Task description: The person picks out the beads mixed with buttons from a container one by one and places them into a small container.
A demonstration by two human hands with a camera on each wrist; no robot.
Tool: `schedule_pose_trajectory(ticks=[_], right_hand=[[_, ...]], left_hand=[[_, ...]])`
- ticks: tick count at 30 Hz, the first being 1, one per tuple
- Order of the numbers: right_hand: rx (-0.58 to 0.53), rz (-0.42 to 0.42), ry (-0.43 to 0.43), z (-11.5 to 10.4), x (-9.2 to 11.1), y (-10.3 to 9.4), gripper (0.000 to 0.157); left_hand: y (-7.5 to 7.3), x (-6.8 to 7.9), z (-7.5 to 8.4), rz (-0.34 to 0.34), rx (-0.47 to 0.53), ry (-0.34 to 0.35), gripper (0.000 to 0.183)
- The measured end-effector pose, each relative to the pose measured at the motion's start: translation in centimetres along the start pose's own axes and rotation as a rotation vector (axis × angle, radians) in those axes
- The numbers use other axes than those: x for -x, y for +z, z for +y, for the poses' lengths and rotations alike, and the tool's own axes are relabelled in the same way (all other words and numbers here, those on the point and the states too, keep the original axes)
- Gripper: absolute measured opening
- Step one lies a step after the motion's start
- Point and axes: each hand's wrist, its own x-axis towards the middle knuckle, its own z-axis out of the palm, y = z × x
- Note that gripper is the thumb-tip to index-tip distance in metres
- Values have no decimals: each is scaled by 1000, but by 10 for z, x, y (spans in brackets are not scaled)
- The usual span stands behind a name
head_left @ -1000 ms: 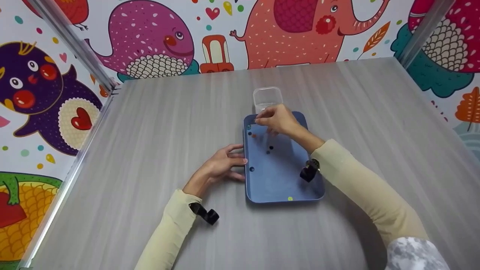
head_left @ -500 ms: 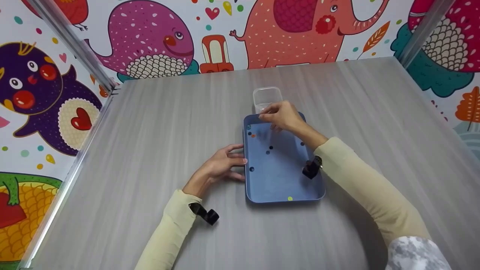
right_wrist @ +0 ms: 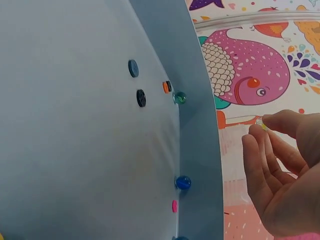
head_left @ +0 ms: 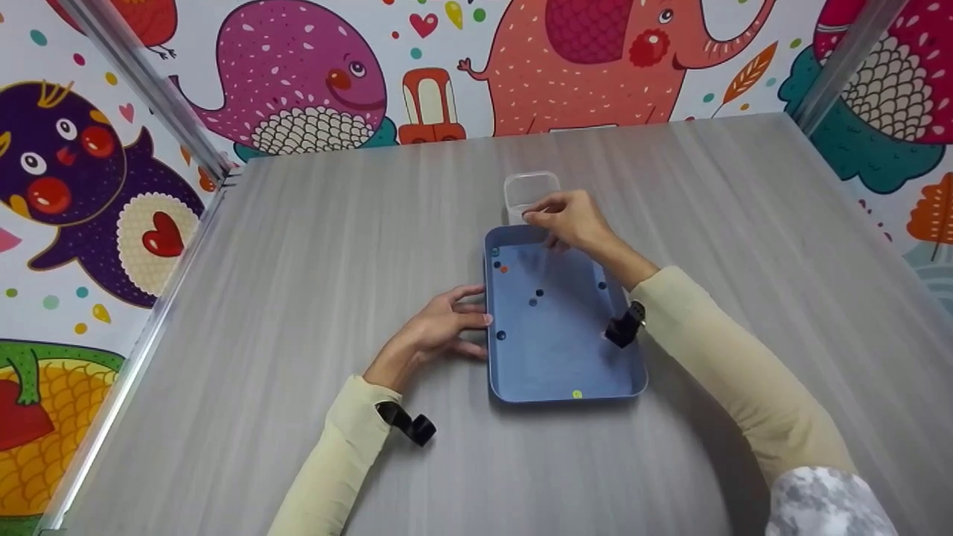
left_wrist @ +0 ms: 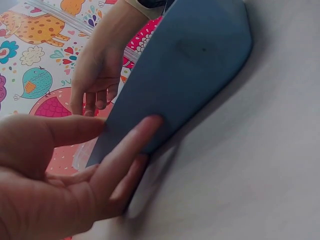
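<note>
My right hand (head_left: 573, 219) pinches a small clear marble with a yellow tint (right_wrist: 261, 123) between thumb and fingertips, in front of the clear plastic container (head_left: 532, 181) at the far end of the blue tray (head_left: 558, 350). My left hand (head_left: 441, 324) rests its extended fingers against the tray's left outer wall, as the left wrist view also shows. Inside the tray lie a black button (right_wrist: 141, 98), a blue-grey button (right_wrist: 133, 68), an orange button (right_wrist: 165, 87) and a pink button (right_wrist: 174, 206). Along its wall sit a green marble (right_wrist: 180, 97) and a blue marble (right_wrist: 183, 182).
The grey wood-grain table (head_left: 335, 238) carries the tray and container. Panels printed with cartoon animals, such as a purple whale (head_left: 298, 74), stand behind and at the sides. A yellow button (head_left: 577, 394) lies by the tray's near wall.
My right hand has moved away from me and slightly right, from over the tray's far end to the container's near side, still pinching. My left hand stays at the tray's wall.
</note>
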Motion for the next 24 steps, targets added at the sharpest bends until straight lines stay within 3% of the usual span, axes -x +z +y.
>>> schedule_pose_trajectory(ticks=[11,24], right_hand=[[-46,13,25,2,-8,-11,29],[-58,56,37,8,-13,-11,28]], left_hand=[[0,-1,0,2,-1,7,69],[0,1,0,-5,-1,9,70]])
